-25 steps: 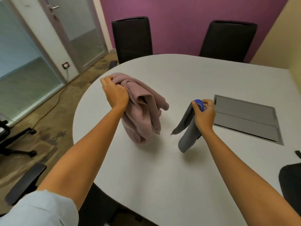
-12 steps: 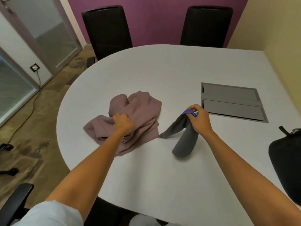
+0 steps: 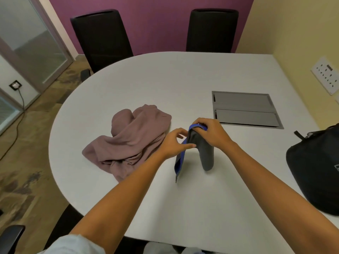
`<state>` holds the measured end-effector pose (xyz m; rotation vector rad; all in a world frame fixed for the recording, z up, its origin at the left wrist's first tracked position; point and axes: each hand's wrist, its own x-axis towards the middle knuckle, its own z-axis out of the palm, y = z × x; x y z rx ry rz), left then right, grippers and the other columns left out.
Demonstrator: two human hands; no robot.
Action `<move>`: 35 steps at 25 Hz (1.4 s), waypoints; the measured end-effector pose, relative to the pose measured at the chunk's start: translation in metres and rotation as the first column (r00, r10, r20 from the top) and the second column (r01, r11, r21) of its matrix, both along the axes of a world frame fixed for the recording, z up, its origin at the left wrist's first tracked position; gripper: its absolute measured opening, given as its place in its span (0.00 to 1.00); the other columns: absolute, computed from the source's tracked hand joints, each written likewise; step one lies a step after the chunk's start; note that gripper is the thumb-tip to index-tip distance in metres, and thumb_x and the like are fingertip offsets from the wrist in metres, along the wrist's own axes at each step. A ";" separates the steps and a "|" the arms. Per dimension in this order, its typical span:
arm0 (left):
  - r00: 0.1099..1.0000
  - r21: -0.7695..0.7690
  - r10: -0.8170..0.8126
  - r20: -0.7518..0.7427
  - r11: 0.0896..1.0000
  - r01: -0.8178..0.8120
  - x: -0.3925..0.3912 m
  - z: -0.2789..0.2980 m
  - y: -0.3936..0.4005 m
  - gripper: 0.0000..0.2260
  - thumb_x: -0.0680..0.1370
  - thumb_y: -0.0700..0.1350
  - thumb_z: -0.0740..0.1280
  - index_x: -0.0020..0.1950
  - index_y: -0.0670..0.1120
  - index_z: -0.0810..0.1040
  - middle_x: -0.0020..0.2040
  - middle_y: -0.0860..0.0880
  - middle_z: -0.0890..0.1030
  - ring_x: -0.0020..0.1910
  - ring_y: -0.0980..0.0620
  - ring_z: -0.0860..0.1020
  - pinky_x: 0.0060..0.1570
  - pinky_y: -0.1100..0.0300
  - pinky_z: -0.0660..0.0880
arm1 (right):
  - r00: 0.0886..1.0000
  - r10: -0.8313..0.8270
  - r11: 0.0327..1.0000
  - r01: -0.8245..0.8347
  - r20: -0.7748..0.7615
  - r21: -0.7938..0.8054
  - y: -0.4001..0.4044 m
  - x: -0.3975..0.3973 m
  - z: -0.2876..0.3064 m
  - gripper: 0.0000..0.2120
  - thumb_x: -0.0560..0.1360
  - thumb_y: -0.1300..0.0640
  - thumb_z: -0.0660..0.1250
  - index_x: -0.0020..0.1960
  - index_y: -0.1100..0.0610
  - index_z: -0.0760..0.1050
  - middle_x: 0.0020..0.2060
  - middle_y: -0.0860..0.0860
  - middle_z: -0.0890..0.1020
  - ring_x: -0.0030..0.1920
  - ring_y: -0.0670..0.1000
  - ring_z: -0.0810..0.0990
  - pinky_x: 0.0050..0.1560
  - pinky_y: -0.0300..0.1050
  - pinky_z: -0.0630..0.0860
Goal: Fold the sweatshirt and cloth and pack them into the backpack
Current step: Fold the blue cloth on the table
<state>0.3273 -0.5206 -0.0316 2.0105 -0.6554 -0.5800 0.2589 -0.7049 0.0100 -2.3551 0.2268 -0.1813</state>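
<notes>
A mauve sweatshirt (image 3: 132, 138) lies crumpled on the white table (image 3: 183, 79), left of centre, with no hand on it. A grey cloth with a blue edge (image 3: 205, 154) hangs bunched just above the table to its right. My right hand (image 3: 211, 132) grips the cloth at its top, and my left hand (image 3: 174, 143) pinches its blue edge from the left side. The black backpack (image 3: 315, 173) rests at the right edge of the table, partly cut off by the frame.
A grey cable hatch (image 3: 245, 109) is set flush in the table beyond my right hand. Two black chairs (image 3: 102, 37) stand at the far side against the purple wall. A yellow wall with sockets (image 3: 326, 74) borders the right.
My left hand let go of the sweatshirt, which now lies on the table, and moved right to take the cloth's blue edge. The cloth has been lifted slightly.
</notes>
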 end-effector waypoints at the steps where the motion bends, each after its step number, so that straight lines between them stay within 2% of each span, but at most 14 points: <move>1: 0.999 -0.046 0.023 0.033 0.999 -0.022 -0.004 0.002 -0.009 0.21 0.69 0.54 0.79 0.59 0.51 0.78 0.56 0.55 0.80 0.56 0.54 0.78 0.52 0.61 0.77 | 1.000 0.018 1.000 -0.018 0.004 -0.006 -0.002 -0.001 0.002 0.06 0.79 0.55 0.66 0.53 0.47 0.80 0.47 0.47 0.83 0.47 0.48 0.80 0.49 0.39 0.78; 4: 0.989 -0.151 0.096 0.110 0.985 -0.079 -0.010 0.014 -0.029 0.10 0.75 0.45 0.74 0.55 0.48 0.80 0.51 0.52 0.82 0.50 0.51 0.81 0.51 0.58 0.80 | 0.998 0.055 0.998 -0.055 0.018 -0.028 -0.009 -0.005 0.008 0.05 0.79 0.54 0.66 0.55 0.47 0.78 0.45 0.48 0.82 0.45 0.48 0.80 0.48 0.38 0.77; 6: 0.988 -0.106 0.094 0.123 0.991 -0.081 -0.004 0.014 -0.032 0.06 0.76 0.39 0.71 0.53 0.46 0.81 0.48 0.50 0.83 0.45 0.51 0.83 0.48 0.56 0.83 | 0.998 0.067 0.996 -0.066 0.017 -0.055 -0.018 -0.009 0.014 0.05 0.80 0.53 0.66 0.55 0.47 0.77 0.44 0.48 0.82 0.44 0.48 0.80 0.46 0.36 0.76; 9: 0.991 0.010 0.058 0.117 0.998 -0.060 0.006 0.006 -0.028 0.07 0.75 0.35 0.69 0.49 0.45 0.83 0.42 0.48 0.85 0.38 0.50 0.84 0.43 0.55 0.84 | 0.995 0.100 0.994 -0.100 0.002 -0.054 -0.043 -0.016 0.022 0.07 0.81 0.55 0.64 0.55 0.47 0.79 0.47 0.45 0.83 0.49 0.45 0.80 0.49 0.36 0.75; 11: 0.990 0.042 0.069 0.127 0.996 -0.075 0.014 0.001 -0.024 0.09 0.76 0.35 0.66 0.49 0.45 0.84 0.41 0.48 0.85 0.37 0.51 0.83 0.41 0.58 0.82 | 0.996 0.089 0.995 -0.089 -0.002 -0.042 -0.063 -0.021 0.025 0.09 0.81 0.57 0.63 0.56 0.48 0.81 0.50 0.45 0.84 0.51 0.45 0.80 0.52 0.38 0.75; 14: 0.972 0.090 0.080 0.219 0.991 -0.102 0.026 0.005 -0.020 0.10 0.77 0.35 0.64 0.50 0.43 0.85 0.41 0.50 0.83 0.38 0.55 0.79 0.38 0.70 0.73 | 0.999 0.051 0.997 -0.051 -0.004 -0.056 -0.090 -0.029 0.027 0.12 0.81 0.61 0.62 0.57 0.51 0.82 0.51 0.46 0.84 0.52 0.46 0.80 0.53 0.35 0.73; 16: 0.959 0.107 0.096 0.265 0.986 -0.129 0.037 0.011 -0.021 0.08 0.78 0.36 0.65 0.44 0.43 0.83 0.35 0.51 0.80 0.35 0.55 0.74 0.33 0.69 0.67 | 1.000 0.025 0.998 -0.024 0.008 -0.052 -0.110 -0.034 0.029 0.13 0.81 0.62 0.62 0.56 0.51 0.82 0.49 0.45 0.84 0.51 0.45 0.80 0.51 0.35 0.74; 18: 0.951 0.141 0.100 0.294 0.979 -0.147 0.047 0.018 -0.022 0.11 0.80 0.39 0.66 0.37 0.47 0.77 0.30 0.56 0.74 0.31 0.58 0.70 0.31 0.68 0.62 | 1.000 -0.018 0.999 0.018 0.013 -0.041 -0.130 -0.038 0.029 0.11 0.80 0.62 0.63 0.54 0.50 0.83 0.47 0.45 0.84 0.48 0.46 0.81 0.49 0.39 0.76; 21: 0.976 0.145 0.057 0.211 0.985 -0.089 0.065 0.021 -0.022 0.14 0.81 0.44 0.68 0.34 0.49 0.78 0.25 0.60 0.72 0.27 0.59 0.69 0.31 0.70 0.62 | 0.996 -0.092 0.996 0.092 0.017 0.007 -0.161 -0.044 0.029 0.07 0.80 0.57 0.67 0.51 0.50 0.83 0.44 0.48 0.85 0.46 0.50 0.81 0.46 0.42 0.76; 23: 0.994 0.126 -0.014 0.107 0.992 0.000 0.074 0.027 -0.023 0.13 0.80 0.46 0.69 0.37 0.45 0.83 0.28 0.58 0.74 0.29 0.60 0.68 0.34 0.68 0.65 | 0.991 -0.132 0.991 0.131 0.008 0.039 -0.178 -0.048 0.029 0.06 0.79 0.54 0.68 0.51 0.51 0.84 0.45 0.50 0.85 0.48 0.51 0.81 0.49 0.43 0.75; 25: 0.997 0.103 -0.050 0.053 0.994 0.044 0.081 0.034 -0.030 0.13 0.80 0.48 0.69 0.44 0.39 0.85 0.35 0.52 0.80 0.34 0.56 0.74 0.39 0.64 0.71 | 0.990 -0.137 0.990 0.138 -0.020 0.038 -0.194 -0.049 0.029 0.07 0.79 0.53 0.68 0.53 0.52 0.84 0.47 0.49 0.85 0.50 0.50 0.81 0.52 0.42 0.73; 28: 0.997 0.069 -0.038 0.067 0.997 0.033 0.087 0.047 -0.046 0.09 0.80 0.48 0.69 0.51 0.45 0.87 0.44 0.53 0.86 0.43 0.57 0.83 0.48 0.65 0.79 | 0.989 -0.144 0.988 0.146 -0.027 0.052 -0.212 -0.045 0.032 0.05 0.78 0.54 0.69 0.51 0.51 0.84 0.46 0.47 0.84 0.51 0.48 0.81 0.55 0.42 0.73; 32: 0.994 -0.015 -0.003 0.111 1.000 0.005 0.090 0.055 -0.062 0.04 0.79 0.44 0.70 0.50 0.47 0.85 0.44 0.53 0.86 0.42 0.64 0.81 0.45 0.70 0.77 | 0.982 -0.191 0.980 0.190 0.016 0.059 -0.227 -0.043 0.038 0.04 0.77 0.55 0.71 0.50 0.53 0.84 0.44 0.48 0.84 0.47 0.43 0.81 0.54 0.40 0.74; 35: 0.999 0.013 -0.028 0.018 1.000 0.028 0.090 0.053 -0.064 0.05 0.78 0.43 0.71 0.51 0.43 0.86 0.44 0.50 0.86 0.41 0.61 0.83 0.43 0.70 0.77 | 0.978 -0.193 0.980 0.196 -0.084 0.028 -0.237 -0.046 0.038 0.08 0.77 0.54 0.71 0.53 0.55 0.84 0.46 0.49 0.84 0.47 0.46 0.79 0.49 0.43 0.75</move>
